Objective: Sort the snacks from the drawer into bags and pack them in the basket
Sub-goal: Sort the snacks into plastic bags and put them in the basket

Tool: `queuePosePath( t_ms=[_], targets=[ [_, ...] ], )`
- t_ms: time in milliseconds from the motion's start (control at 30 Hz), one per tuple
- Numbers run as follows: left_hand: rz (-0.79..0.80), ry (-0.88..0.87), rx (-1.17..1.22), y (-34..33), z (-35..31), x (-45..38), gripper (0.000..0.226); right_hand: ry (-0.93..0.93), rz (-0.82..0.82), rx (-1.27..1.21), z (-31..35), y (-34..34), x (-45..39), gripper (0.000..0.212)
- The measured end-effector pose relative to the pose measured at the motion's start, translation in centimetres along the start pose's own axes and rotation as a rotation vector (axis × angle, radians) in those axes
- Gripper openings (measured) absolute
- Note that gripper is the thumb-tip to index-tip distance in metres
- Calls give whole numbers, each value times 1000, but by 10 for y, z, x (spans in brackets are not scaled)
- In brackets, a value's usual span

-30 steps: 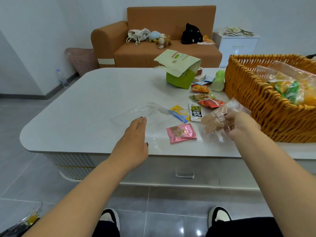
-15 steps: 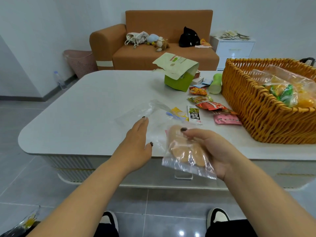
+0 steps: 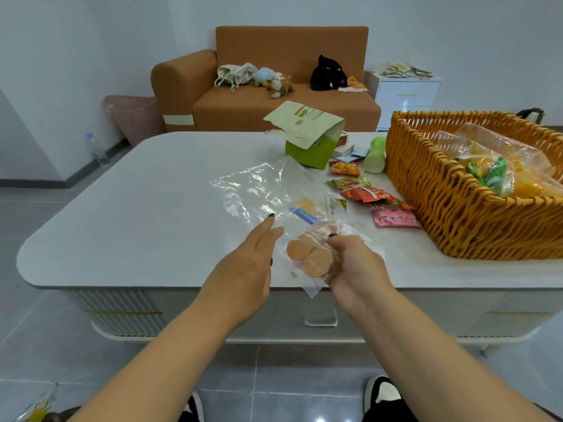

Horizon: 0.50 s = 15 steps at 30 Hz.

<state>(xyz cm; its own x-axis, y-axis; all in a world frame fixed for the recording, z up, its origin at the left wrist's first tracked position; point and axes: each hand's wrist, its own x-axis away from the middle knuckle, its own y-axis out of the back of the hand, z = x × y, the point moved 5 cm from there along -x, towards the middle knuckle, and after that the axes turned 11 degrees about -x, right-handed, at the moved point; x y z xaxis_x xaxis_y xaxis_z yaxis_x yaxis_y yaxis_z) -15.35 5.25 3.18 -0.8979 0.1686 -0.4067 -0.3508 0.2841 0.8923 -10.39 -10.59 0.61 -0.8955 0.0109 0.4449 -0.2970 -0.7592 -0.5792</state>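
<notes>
My right hand [image 3: 353, 269] grips a clear packet of round brown biscuits [image 3: 310, 257] above the table's front edge. My left hand [image 3: 246, 260] reaches forward with straight fingers, its fingertips at the near edge of an empty clear plastic bag [image 3: 259, 187] lying on the white table [image 3: 137, 208]. Several small snack packets lie between bag and basket: a yellow and blue one [image 3: 304, 210], a red one [image 3: 368, 194], a pink one [image 3: 396, 219]. The woven orange basket [image 3: 441, 202] at the right holds filled clear bags [image 3: 493, 169].
A green box with an open paper flap [image 3: 307, 138] and a pale green bottle [image 3: 375, 155] stand behind the snacks. Beyond the table are an orange sofa [image 3: 274, 86], a pink laundry basket [image 3: 134, 118] and a white drawer unit [image 3: 405, 92]. A drawer handle [image 3: 320, 321] shows under the table's edge.
My right hand brought the biscuit packet from beside the basket toward me, then to just right of my left hand. The pink packet now lies near the basket. My left hand barely moved.
</notes>
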Motion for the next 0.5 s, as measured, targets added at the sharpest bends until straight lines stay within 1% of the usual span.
queuePosePath(
  t_ms=[100,200,267,367,433,500],
  targets=[
    [-3,-22,41,-4,-12,0,80,45,-66,-49,-5,5,2,8],
    [-72,-80,45,-8,-25,1,86,46,-32,-141,-6,1,2,12],
    [-110,-136,56,-10,-34,3,86,48,1,-211,-3,-2,2,13],
    [-184,-199,93,0,-54,7,77,12,39,-285,0,-2,-4,14],
    [-237,-283,80,9,-72,14,60,-42,128,-308,1,-3,-10,9],
    [-321,-349,52,25,-82,19,42,-91,220,-307,3,-7,-12,17]
  ],
)
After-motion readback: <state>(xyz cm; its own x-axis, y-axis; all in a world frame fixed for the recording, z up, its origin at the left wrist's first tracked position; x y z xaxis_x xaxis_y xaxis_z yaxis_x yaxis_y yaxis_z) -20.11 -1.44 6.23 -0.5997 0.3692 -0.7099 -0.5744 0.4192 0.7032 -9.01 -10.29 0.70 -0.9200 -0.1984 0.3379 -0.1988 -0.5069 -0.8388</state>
